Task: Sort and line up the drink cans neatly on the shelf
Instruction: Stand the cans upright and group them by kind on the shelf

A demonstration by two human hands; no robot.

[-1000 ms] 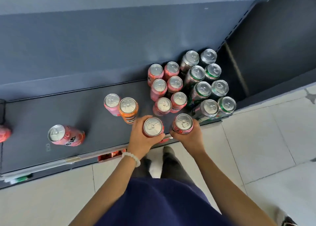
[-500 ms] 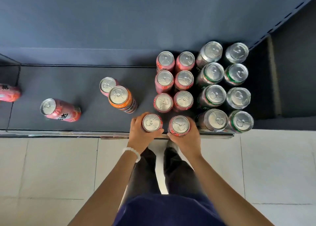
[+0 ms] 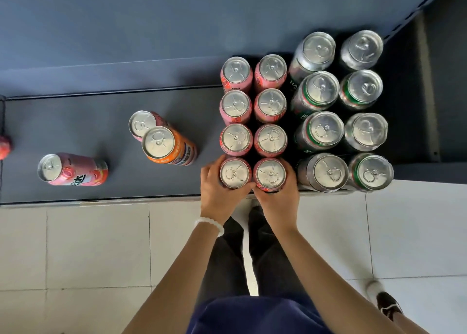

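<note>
Both hands are gripping cans at the front edge of the shelf (image 3: pixel 106 141). Left hand (image 3: pixel 219 194) is wrapping around the front-left pink can (image 3: pixel 234 173); right hand (image 3: pixel 279 202) is wrapping around the front-right pink can (image 3: pixel 270 174). Fingers are curling round the can sides, thumbs meeting between the two cans. A white bead bracelet (image 3: pixel 210 224) is sitting on the left wrist.

Both held cans are standing upright, long axis vertical, lids facing the camera, touching each other. They are closing off the pink block (image 3: pixel 253 106): two columns, four rows, all upright, running front to back.

Just right of it, the silver-and-green block (image 3: pixel 341 111) is standing the same way, two columns by four rows, all upright, front row at the shelf lip.

Left of the pink block, apart from it, an orange can (image 3: pixel 168 146) is standing upright with a pink can (image 3: pixel 143 125) touching it just behind. Further left, a lone pink can (image 3: pixel 72 169) is also standing on its base, well apart from the rest; it only looks leaning from the wide lens. At the far left edge a red can (image 3: pixel 4 147) is mostly cut off; orientation unclear.

The person is standing on a tiled floor (image 3: pixel 75 252).
</note>
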